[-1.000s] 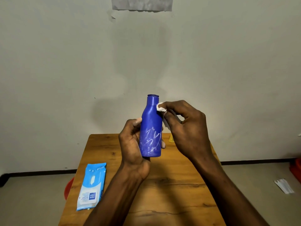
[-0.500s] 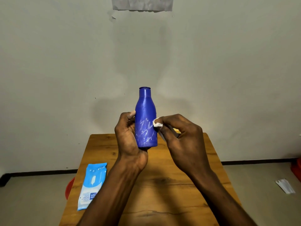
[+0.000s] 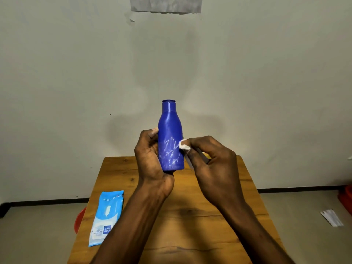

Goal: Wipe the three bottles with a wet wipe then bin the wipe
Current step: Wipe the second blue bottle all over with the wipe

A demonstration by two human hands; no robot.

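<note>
brown wooden table (image 3: 118,174) fills lower centre, far edge near the pale wall | light-blue wet-wipe pack (image 3: 106,218) lies at its left edge, red round object (image 3: 79,220) just beyond on floor | blue plastic bottle (image 3: 170,138) upright mid-frame, gripped by left hand (image 3: 150,159) | right hand (image 3: 211,164) pinches white wet wipe (image 3: 184,146) against bottle's right side | white paper (image 3: 332,218) on floor, lower right

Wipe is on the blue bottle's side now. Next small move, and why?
Probably drag the wipe down the blue bottle toward its base: the right hand pinches it at mid-body, the left hand holds the bottle upright, and whitish streaks show below.
</note>
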